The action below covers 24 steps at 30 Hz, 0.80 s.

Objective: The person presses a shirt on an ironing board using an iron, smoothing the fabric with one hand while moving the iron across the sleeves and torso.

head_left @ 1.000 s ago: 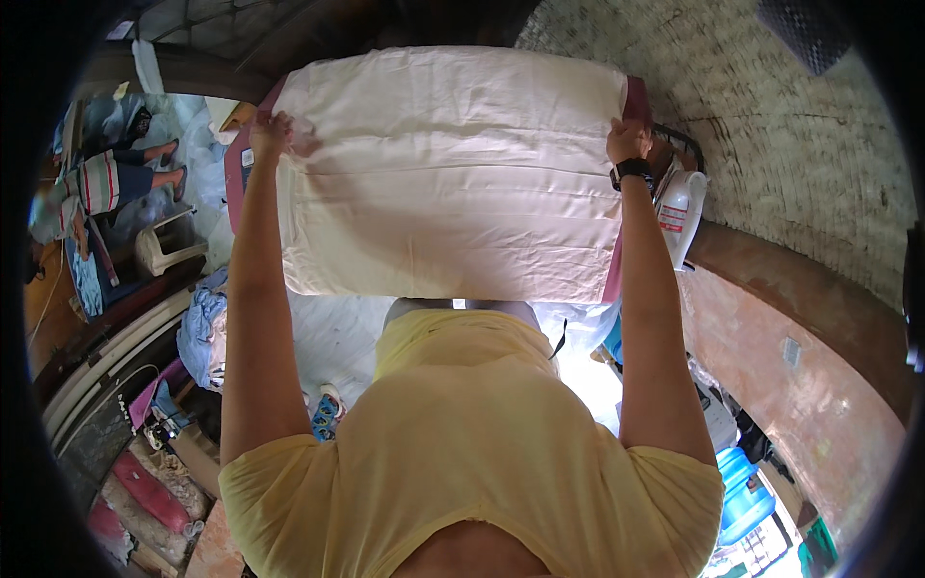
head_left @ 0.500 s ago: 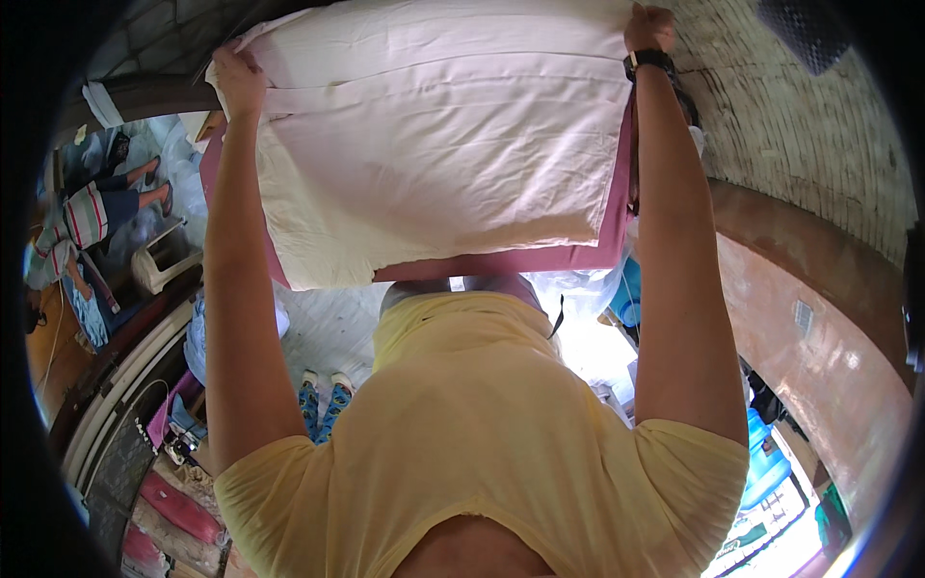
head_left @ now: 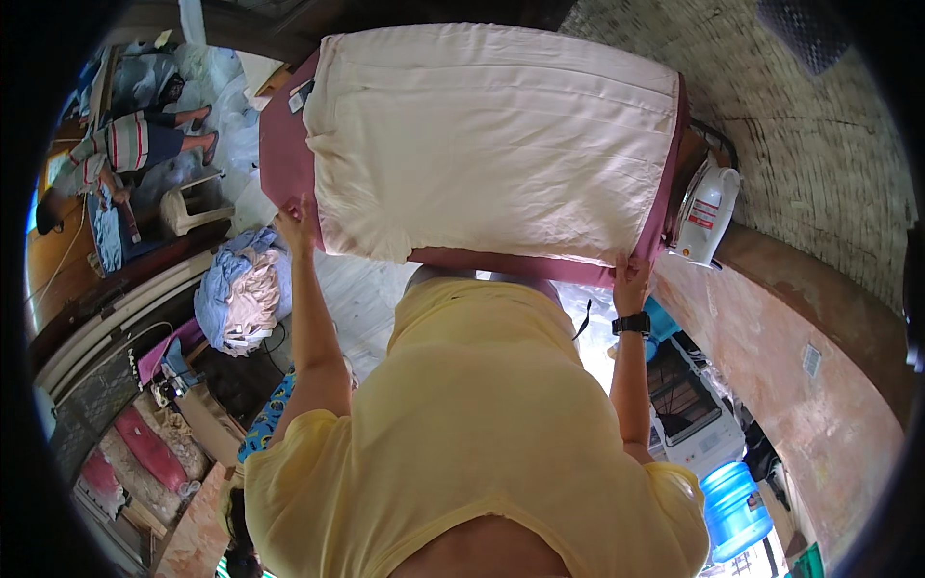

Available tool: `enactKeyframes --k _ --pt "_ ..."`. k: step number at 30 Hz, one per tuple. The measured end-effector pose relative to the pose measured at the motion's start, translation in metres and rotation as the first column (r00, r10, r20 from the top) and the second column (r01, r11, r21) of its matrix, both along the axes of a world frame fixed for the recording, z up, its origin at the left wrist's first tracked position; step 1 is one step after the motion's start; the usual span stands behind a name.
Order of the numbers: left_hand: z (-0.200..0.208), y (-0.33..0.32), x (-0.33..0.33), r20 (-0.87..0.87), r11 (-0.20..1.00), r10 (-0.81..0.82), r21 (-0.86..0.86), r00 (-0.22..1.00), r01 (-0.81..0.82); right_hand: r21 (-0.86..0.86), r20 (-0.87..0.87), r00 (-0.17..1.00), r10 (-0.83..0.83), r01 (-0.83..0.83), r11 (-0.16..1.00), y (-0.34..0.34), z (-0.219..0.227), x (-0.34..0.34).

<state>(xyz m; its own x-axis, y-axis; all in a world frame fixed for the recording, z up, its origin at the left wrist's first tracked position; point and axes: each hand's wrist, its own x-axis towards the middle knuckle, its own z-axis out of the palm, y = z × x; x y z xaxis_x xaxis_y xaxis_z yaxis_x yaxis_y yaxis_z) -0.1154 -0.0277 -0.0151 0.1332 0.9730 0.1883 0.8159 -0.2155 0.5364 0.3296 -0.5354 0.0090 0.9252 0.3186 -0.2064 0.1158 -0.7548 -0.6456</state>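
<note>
A cream cloth (head_left: 491,144) with long creases lies spread over a maroon padded ironing board (head_left: 286,159), its near edge reaching almost to the board's front. My right hand (head_left: 631,279), with a dark watch on its wrist, pinches the cloth's near right corner at the board's edge. By the near left edge of the board is my left hand (head_left: 297,226); its fingers are apart on the maroon cover, just beside the cloth. A white iron (head_left: 706,212) rests at the board's right end.
Heaped blue and pink laundry (head_left: 246,294) lies to the left. Farther left are a beige plastic stool (head_left: 193,204) and another person (head_left: 135,144) in a striped top. A blue water jug (head_left: 735,511) stands at lower right, near a rough wall (head_left: 805,318).
Both hands have come down from the far side toward my body. The cloth, raised earlier, now lies flat on the board. My left hand has let go of it. The iron has come into view.
</note>
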Motion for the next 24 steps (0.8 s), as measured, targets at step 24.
enactKeyframes --k 24 --pt "0.057 -0.189 0.35 0.135 0.304 -0.948 0.133 0.287 0.943 0.193 0.064 0.893 -0.446 0.428 0.883 -0.005 -0.009 -0.023"
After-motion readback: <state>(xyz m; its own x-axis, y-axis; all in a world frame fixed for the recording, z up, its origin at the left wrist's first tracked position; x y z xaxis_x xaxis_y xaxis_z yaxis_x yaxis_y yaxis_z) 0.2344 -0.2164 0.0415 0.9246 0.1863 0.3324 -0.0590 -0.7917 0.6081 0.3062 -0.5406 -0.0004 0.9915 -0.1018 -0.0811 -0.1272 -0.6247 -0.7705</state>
